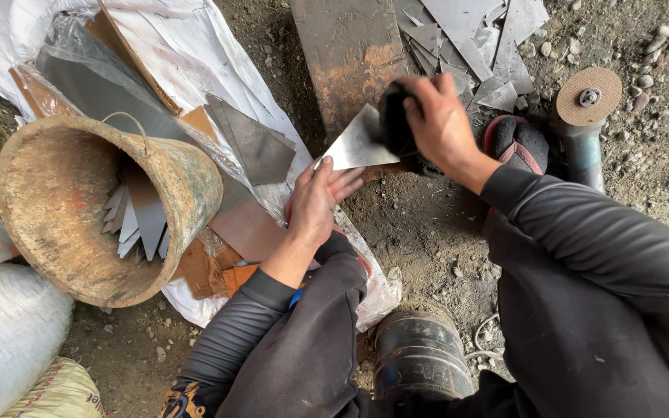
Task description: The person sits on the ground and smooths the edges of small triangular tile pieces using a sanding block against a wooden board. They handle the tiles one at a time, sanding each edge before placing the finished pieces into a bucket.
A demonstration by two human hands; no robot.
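- The left hand (315,203) holds a flat, shiny metal triangle (359,144). Its fingers are curled under the bottom edge of the triangle, with the thumb on the near corner.
- The right hand (440,124) is closed tight around a dark lump (395,124) that looks like a black cloth or pad. I cannot tell just what it is.
- The dark lump is pressed on the right side of the metal triangle, so the two hands are close together with the triangle between them.
- Past the right fingers, farther from the person, lies a pile of grey metal scraps (470,39) on the dirt.
- Just left of that pile lies a rusty brown metal bar (350,54). It runs away from the fingertips of the left hand.
- To the right of the right hand, well apart, a grinder tool (586,116) lies on the stony ground, with its round brown disc facing up.
- Far to the left of the left fingers, an old dirty bucket (79,209) lies tipped on its side. More pointy metal pieces (137,217) are inside it.
- The bucket rests on a white plastic sheet (195,46) with flat metal plates (253,143) on top.
- Both arms wear dark sleeves.
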